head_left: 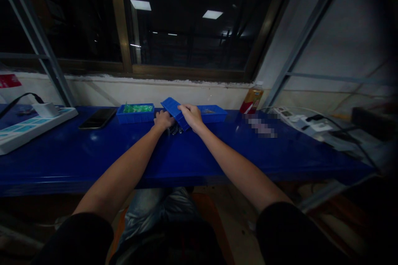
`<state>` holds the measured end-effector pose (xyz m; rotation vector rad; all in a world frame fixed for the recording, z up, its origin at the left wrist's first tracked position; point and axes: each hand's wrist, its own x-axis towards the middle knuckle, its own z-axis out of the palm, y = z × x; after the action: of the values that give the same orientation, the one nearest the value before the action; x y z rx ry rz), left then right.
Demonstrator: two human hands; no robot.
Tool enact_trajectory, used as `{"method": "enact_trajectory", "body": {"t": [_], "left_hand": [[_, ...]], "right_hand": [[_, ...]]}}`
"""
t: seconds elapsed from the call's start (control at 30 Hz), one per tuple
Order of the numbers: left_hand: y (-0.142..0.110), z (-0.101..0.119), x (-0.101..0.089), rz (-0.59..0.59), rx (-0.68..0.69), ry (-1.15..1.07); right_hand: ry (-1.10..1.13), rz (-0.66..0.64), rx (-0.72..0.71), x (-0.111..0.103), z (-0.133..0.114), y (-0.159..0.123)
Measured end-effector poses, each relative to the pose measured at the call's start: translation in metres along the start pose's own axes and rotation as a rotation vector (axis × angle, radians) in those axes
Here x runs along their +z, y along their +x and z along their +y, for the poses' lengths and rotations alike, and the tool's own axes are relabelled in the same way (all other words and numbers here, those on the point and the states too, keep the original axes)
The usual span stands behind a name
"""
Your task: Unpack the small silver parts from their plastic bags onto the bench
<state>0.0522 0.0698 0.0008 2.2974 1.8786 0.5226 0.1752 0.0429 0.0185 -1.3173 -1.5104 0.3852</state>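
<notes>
A blue plastic bin (170,104) is tilted up on its side over the table, gripped along its right side by my right hand (192,116). Small dark and shiny metal pieces (175,129) lie beneath its lower edge, between my hands; their exact kind is too small to tell. My left hand (163,120) is at the left of the tilted bin, close to these pieces, with its fingers curled. What those fingers hold, if anything, is hidden.
A blue bin (135,118) with green contents stands left; another blue bin (214,116) with small pieces stands right. On the blue table (102,157) are a phone (97,119), a power strip (37,128), a bottle (252,98) and white plugs (311,126) with cables.
</notes>
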Motion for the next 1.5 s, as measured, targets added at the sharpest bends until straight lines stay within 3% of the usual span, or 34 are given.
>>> {"method": "enact_trajectory", "body": {"t": [0.17,0.43,0.53,0.7,0.93,1.03,1.2,1.27,1.37,1.5], "left_hand": [[-0.002,0.002,-0.002,-0.055,-0.132,0.013],[-0.004,0.011,-0.005,-0.061,0.004,0.088],[-0.005,0.012,-0.001,-0.062,0.011,0.111],[-0.003,0.006,-0.003,-0.035,-0.001,0.087],[-0.004,0.006,-0.011,0.108,0.062,0.053],[-0.006,0.008,-0.012,0.090,0.027,0.047],[-0.011,0.005,-0.033,0.146,0.052,0.082],[-0.015,0.003,-0.047,0.091,0.133,0.117],[-0.022,-0.001,-0.062,-0.184,0.233,0.135],[-0.025,-0.008,-0.061,-0.491,0.101,0.076]], "right_hand": [[0.030,0.034,-0.009,0.001,-0.001,0.001],[0.104,0.391,-0.090,-0.025,0.000,0.018],[0.129,0.463,-0.084,-0.031,0.003,0.023],[0.147,0.464,-0.074,-0.031,0.004,0.023],[0.100,0.424,-0.055,-0.032,-0.001,0.018],[0.095,0.421,-0.046,-0.033,-0.002,0.018],[0.085,0.414,-0.045,-0.034,-0.002,0.017],[0.089,0.413,-0.044,-0.035,-0.003,0.017],[0.100,0.400,-0.041,-0.036,-0.005,0.017],[0.102,0.377,-0.032,-0.034,-0.006,0.016]]}}
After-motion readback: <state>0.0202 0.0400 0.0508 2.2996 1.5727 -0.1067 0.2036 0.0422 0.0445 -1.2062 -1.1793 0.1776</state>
